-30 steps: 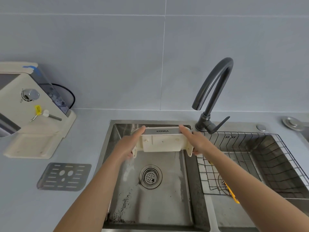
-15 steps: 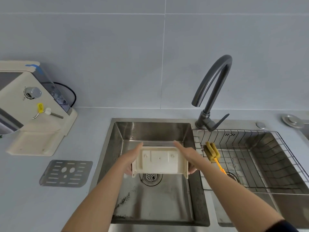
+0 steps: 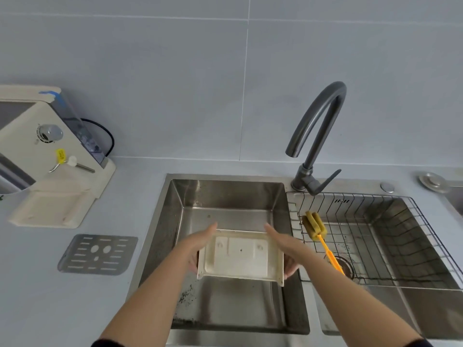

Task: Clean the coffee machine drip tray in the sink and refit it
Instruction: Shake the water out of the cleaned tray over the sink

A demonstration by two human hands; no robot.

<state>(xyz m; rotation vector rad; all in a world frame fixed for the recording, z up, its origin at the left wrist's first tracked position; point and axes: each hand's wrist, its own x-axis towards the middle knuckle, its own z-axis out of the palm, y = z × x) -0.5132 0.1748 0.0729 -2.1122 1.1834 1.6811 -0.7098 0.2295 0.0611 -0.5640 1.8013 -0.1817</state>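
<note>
Both grips clasp the cream drip tray (image 3: pixel 240 256) by its short sides, left hand (image 3: pixel 198 249) and right hand (image 3: pixel 284 249), low in the left sink (image 3: pixel 225 196) basin; leftward on the counter (image 3: pixel 140 196) stands the coffee machine (image 3: pixel 50 156), metal grate (image 3: pixel 97 254) before it; rightward, a yellow brush (image 3: pixel 318 231) lies in the wire basket (image 3: pixel 400 221).

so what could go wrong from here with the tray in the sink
1. The drip tray is held only by its side edges between the left hand and right hand; once wet, it might slip.
2. Dark grit lies on the left basin's floor and could get on the tray if it is set down.
3. The faucet spout hangs over the divider, not the tray, so running water may miss or splash.
</note>
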